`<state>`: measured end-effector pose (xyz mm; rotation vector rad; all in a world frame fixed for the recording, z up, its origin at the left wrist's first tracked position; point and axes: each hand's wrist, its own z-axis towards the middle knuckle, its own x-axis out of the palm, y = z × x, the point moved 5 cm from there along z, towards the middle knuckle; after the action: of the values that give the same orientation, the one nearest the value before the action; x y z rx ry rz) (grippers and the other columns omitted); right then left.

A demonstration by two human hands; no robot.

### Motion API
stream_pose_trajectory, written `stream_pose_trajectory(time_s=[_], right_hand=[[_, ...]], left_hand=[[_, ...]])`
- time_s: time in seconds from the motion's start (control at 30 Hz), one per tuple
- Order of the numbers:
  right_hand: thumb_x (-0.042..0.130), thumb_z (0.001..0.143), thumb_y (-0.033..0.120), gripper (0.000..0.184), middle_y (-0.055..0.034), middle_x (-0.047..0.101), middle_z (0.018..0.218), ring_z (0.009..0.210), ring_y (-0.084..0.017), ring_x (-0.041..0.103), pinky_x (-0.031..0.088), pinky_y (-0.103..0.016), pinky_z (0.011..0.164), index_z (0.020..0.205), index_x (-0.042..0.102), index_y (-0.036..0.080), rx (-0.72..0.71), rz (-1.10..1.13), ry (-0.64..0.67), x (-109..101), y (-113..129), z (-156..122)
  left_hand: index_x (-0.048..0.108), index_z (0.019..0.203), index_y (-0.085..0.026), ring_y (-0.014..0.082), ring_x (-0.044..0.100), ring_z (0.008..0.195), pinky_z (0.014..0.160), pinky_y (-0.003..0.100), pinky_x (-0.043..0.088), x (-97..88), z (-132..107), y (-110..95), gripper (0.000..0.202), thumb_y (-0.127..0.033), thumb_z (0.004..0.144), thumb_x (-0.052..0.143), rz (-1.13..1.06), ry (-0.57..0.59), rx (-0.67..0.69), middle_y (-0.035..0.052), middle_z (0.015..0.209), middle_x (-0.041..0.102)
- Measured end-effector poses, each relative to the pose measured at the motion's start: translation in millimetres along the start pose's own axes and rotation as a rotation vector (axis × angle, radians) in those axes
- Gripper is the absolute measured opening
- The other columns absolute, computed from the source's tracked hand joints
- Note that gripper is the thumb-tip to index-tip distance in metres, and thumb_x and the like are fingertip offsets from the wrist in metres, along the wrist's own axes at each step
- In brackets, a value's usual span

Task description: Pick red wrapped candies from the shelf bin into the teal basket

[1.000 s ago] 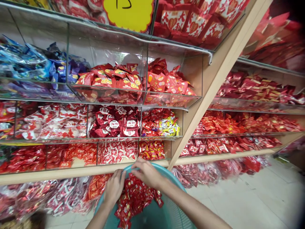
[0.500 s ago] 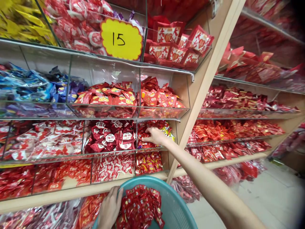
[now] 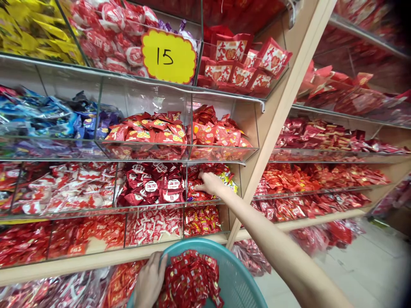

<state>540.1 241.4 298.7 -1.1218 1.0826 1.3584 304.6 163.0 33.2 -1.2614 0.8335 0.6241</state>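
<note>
My left hand (image 3: 150,280) is closed over the left rim of a teal plastic basket (image 3: 239,273), its fingers bent over the edge. Inside the basket lies a heap of small red-wrapped candies (image 3: 192,276). My right hand (image 3: 211,184) reaches into a clear-walled shelf compartment and rests at the wrapped candies (image 3: 195,194) there, thumb and fingers apart. Some yellow-wrapped candies (image 3: 228,182) lie just right of that hand. Its fingertips are partly lost among the red wrappers, and no candy shows in its grasp.
Dark red packets (image 3: 150,186) fill the compartment to the left. Below are more red candies (image 3: 202,220). A wooden upright (image 3: 272,128) divides the shelving right of my right arm. A yellow price sign (image 3: 169,56) marked 15 hangs above. Bagged candies (image 3: 252,256) lie under the bottom shelf.
The view has shifted slightly, so the shelves sit a little further right and lower. Both hands stay at the same places, the right in the compartment and the left on the basket rim.
</note>
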Motion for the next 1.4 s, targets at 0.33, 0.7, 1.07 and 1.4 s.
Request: stream_pose_trajectory(time_s=[0.33, 0.7, 1.07, 1.4], right_hand=[[0.061, 0.083, 0.023, 0.023, -0.0122, 0.063, 0.109, 0.102, -0.025, 0.057, 0.043, -0.031, 0.079, 0.105, 0.061, 0.017, -0.206, -0.193, -0.038, -6, 20, -12], [0.064, 0.079, 0.027, 0.021, -0.0069, 0.064, 0.1, 0.092, -0.02, 0.059, 0.042, -0.026, 0.07, 0.099, 0.066, 0.021, -0.122, -0.102, -0.016, -9, -26, 5], [0.068, 0.076, 0.02, 0.023, -0.0138, 0.061, 0.111, 0.102, -0.026, 0.057, 0.045, -0.03, 0.08, 0.099, 0.067, 0.017, -0.214, -0.302, 0.081, -11, 5, 4], [0.061, 0.079, 0.033, 0.021, -0.0032, 0.065, 0.081, 0.07, -0.013, 0.055, 0.034, -0.022, 0.059, 0.088, 0.066, 0.015, -0.236, -0.039, -0.056, -19, -13, 10]], left_hand=[[0.055, 0.11, -0.02, 0.0241, 0.063, 0.101, 0.086, 0.037, 0.048, -1.1, -1, 1, 0.046, -0.047, 0.092, 0.021, 0.038, -0.014, -0.014, 0.0082, 0.117, 0.062], [0.054, 0.11, -0.02, 0.0247, 0.062, 0.102, 0.087, 0.038, 0.047, 1.6, -1, 5, 0.045, -0.046, 0.093, 0.022, 0.013, -0.029, -0.01, 0.0084, 0.116, 0.063], [0.054, 0.109, -0.02, 0.0225, 0.062, 0.103, 0.087, 0.034, 0.046, -2.0, -4, 1, 0.045, -0.045, 0.094, 0.021, 0.055, -0.03, 0.004, 0.008, 0.115, 0.063], [0.054, 0.111, -0.019, 0.0226, 0.062, 0.099, 0.086, 0.035, 0.046, -1.0, -4, -1, 0.046, -0.045, 0.094, 0.019, 0.087, -0.026, 0.012, 0.0083, 0.115, 0.062]])
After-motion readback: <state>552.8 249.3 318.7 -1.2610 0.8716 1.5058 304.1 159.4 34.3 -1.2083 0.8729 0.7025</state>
